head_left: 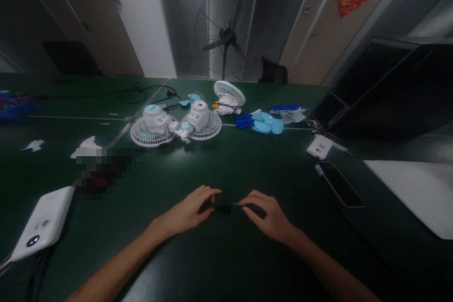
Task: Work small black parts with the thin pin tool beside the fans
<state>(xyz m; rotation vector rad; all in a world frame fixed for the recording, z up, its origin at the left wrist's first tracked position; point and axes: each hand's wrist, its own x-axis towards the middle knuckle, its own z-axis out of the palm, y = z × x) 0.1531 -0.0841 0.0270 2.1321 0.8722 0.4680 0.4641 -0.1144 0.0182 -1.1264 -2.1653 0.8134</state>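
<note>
Over the dark green table [170,264], my left hand [198,205] has its index finger stretched out and its thumb apart, with nothing visible held. Just beyond its fingertips is a small dark patch, too dim to tell whether it is an object or a shadow. A slim screwdriver [255,209] lies in my right hand [271,217], its fingers closed round the dark handle. The thin metal shaft points left, toward my left hand.
Two white fan heads [152,130] rest grille-down behind my hands, with another fan part [229,94] beyond. Light blue blades [267,122] and blue gloves [244,120] lie right of them. A phone [341,184] and white power banks [44,222] flank the work area.
</note>
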